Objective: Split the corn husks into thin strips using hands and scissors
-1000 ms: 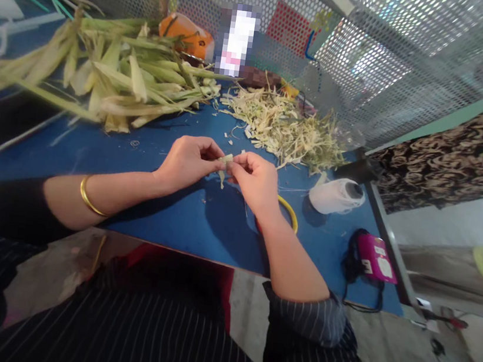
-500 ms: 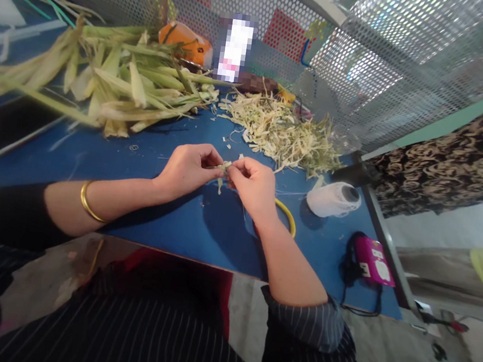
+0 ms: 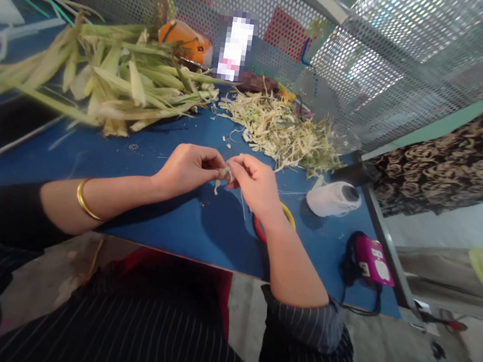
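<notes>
Over the blue table, a small knotted piece of corn husk is pinched between the thumb and fingers of my left hand. A pale strip of it dangles below. My right hand closes on the same piece from the other side, fingertips touching the left ones. Thin white thread trails beneath my right hand. More thread runs towards a white thread spool, which lies on its side to the right. Scissors with red and yellow handles lie partly hidden under my right wrist.
Long corn husks are heaped at the left back, beside a heap of shredded husk strips. Behind them stand an orange packet and a lit phone before a perforated metal screen. A magenta box with a black cord sits at right.
My right fingers have shifted slightly around the husk piece, and the hanging strip has swung a little left. More of the scissors' red handle shows under my right wrist.
</notes>
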`<state>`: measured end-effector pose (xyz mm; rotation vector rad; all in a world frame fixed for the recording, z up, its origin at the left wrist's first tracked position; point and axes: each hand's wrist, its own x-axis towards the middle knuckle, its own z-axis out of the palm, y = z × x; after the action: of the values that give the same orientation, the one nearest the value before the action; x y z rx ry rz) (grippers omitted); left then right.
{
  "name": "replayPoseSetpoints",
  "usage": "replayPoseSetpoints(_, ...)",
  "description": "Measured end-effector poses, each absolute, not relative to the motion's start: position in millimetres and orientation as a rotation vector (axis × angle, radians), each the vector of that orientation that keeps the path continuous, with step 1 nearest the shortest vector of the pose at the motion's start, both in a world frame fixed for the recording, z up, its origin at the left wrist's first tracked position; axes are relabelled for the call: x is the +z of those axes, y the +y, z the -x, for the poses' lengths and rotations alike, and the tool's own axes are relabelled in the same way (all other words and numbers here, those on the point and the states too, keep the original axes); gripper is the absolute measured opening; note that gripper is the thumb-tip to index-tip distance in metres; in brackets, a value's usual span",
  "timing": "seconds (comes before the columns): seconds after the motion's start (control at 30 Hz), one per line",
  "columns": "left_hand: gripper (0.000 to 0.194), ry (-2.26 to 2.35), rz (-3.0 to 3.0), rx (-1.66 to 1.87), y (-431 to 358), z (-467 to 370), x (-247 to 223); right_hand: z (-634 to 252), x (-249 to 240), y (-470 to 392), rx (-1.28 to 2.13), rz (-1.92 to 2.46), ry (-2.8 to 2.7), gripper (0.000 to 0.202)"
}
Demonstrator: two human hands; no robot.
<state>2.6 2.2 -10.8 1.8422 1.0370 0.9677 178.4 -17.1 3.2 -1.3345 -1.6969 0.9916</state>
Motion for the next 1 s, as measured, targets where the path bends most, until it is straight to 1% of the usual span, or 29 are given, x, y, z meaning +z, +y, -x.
replayPoseSetpoints(0.07,0.021,1.011,-1.828,0.945,3,-2,-10,-179,3,-17,0.906,1.399,-1.709,0.014)
replayPoseSetpoints(0.13,0.019,0.984,-1.779,0.91,5,-3,-9,-180,1,-17,0.745,1.435,-1.727,0.01)
replayPoseSetpoints(0.23,0.021,0.967,-1.66,0.812,7,-3,-8,-181,1,-16,0.563,1.403,-1.732,0.008)
replayPoseSetpoints(0.33,0.022,0.969,-1.555,0.657,6,-4,-5,-180,1,-16,0.522,1.365,-1.734,0.01)
replayPoseSetpoints(0.43,0.012,0.895,-1.508,0.497,2,-5,-2,-175,2,-17,0.466,1.311,-1.754,0.012)
replayPoseSetpoints(0.53,0.01,0.782,-1.485,0.396,-1,-5,-1,-172,0,-17,0.438,1.275,-1.748,0.014)
replayPoseSetpoints(0.67,0.006,0.732,-1.442,0.368,0,-4,-2,-171,-2,-17,0.404,1.335,-1.689,0.018)
replayPoseSetpoints(0.8,0.005,0.707,-1.397,0.354,1,-3,-3,-173,-1,-17,0.316,1.409,-1.774,0.018)
replayPoseSetpoints(1.0,0.015,0.762,-1.303,0.326,-1,-4,-2,-172,-1,-19,0.294,1.424,-1.867,0.018)
